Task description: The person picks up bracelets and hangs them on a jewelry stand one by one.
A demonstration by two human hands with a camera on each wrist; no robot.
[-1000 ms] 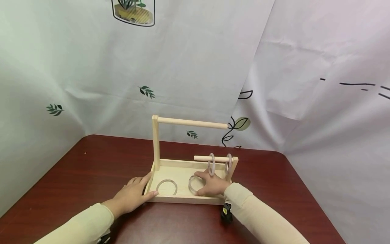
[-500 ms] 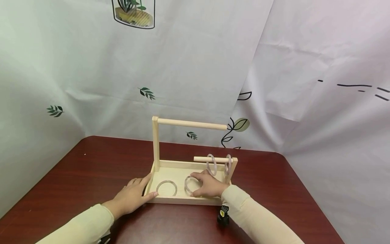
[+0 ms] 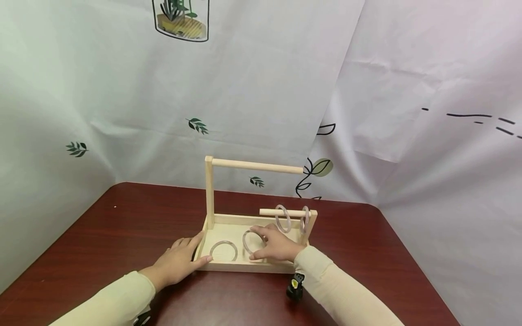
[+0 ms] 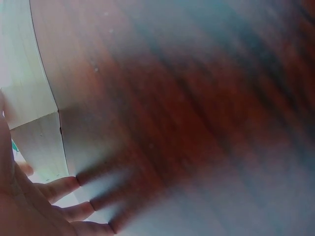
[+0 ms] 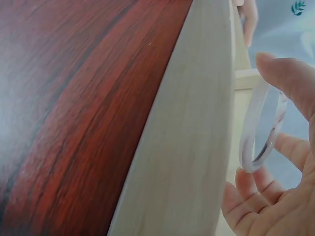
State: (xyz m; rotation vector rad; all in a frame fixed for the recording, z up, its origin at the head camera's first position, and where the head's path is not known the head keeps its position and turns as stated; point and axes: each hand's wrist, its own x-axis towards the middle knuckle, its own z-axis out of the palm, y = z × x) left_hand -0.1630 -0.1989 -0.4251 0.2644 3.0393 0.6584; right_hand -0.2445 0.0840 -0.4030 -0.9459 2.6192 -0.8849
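Note:
My right hand (image 3: 278, 245) holds a translucent bangle (image 3: 245, 243) by its right side, over the floor of a pale wooden tray stand. In the right wrist view the bangle (image 5: 249, 140) is tilted up between thumb and fingers. Another bangle (image 3: 224, 242) lies at the tray's left. Two more hang on the short lower bar (image 3: 267, 211): one slanted bangle (image 3: 288, 220) above my right hand, one bangle (image 3: 307, 218) by the post. Fingers spread, my left hand (image 3: 176, 261) rests against the tray's left wall, its thumb at the front left corner of the tray (image 3: 248, 267).
A longer upper bar (image 3: 257, 166) extends rightward from the tall left post (image 3: 210, 192), its right end free. The stand sits on a dark red wooden table (image 3: 155, 213). White printed cloth (image 3: 253, 90) hangs behind and at both sides.
My right hand has shifted left and slightly up, taking the bangle with it. The left hanging bangle has turned on its bar. My left hand keeps its place.

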